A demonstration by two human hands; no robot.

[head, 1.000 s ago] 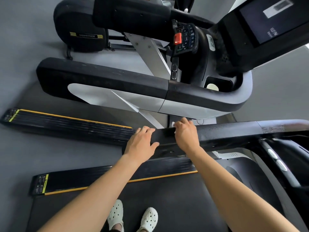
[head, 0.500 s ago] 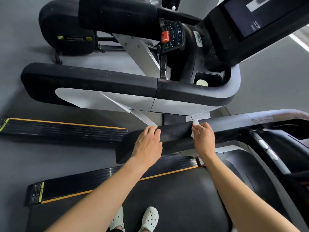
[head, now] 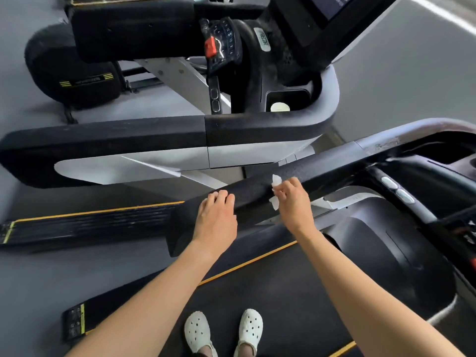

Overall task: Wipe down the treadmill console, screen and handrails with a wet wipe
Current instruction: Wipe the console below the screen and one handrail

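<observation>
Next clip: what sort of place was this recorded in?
Probably a gym: the person stands on a black treadmill belt, and a second grey-and-black treadmill with a dark console screen and red stop switch stands alongside on grey flooring.

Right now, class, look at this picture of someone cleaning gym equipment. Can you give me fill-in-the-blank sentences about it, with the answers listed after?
1. The right hand pinches a white ____ against the black handrail.
2. The left hand rests bare on the same ____, nearer its free end.
3. The clogs on the person's feet are ____ in colour.
4. On the neighbouring treadmill's console, the stop clip is ____ in colour.

Missing words: wet wipe; handrail; white; red.
</observation>
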